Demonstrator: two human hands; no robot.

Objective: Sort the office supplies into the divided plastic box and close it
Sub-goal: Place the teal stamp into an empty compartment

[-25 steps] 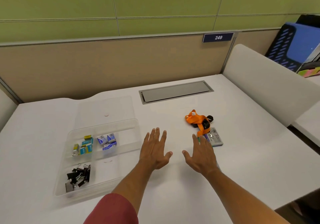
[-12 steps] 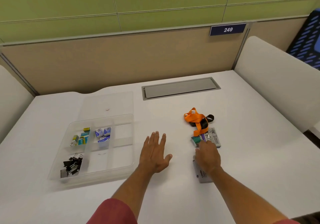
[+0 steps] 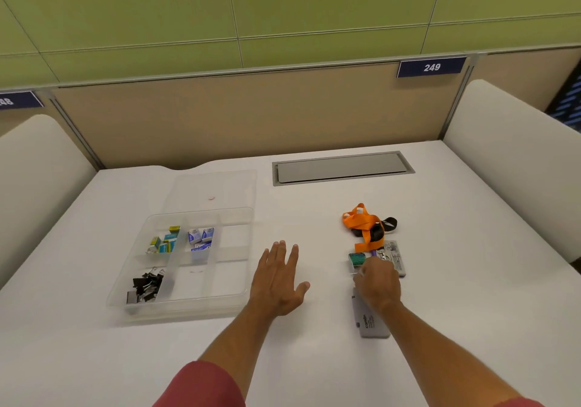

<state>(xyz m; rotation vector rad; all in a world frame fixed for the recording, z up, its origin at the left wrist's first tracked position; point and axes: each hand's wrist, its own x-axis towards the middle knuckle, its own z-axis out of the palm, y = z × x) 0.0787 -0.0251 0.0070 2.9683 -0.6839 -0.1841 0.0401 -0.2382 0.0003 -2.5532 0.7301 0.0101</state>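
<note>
A clear divided plastic box [image 3: 188, 307] lies open at the left, its lid [image 3: 217, 186] flat behind it. In its compartments are black binder clips [image 3: 146, 285], yellow-teal staple boxes [image 3: 163, 241] and blue-white staple boxes [image 3: 201, 238]. My left hand [image 3: 278, 281] rests flat on the table, fingers apart, holding nothing. My right hand [image 3: 377, 284] curls its fingers onto the near edge of a small clear box with green contents [image 3: 356, 259]. Behind that lie an orange lanyard [image 3: 361, 221] and a grey patterned card [image 3: 396, 257]. A grey case [image 3: 371, 321] lies under my right wrist.
A grey cable hatch [image 3: 342, 167] is set into the white desk at the back. Beige partition walls close off the back, and white side panels [image 3: 509, 161] stand on both sides. Two compartments on the box's right side hold nothing.
My right hand has moved forward from flat on the table and curled its fingers onto the small green-filled box. The left hand has stayed flat. The view shifted left.
</note>
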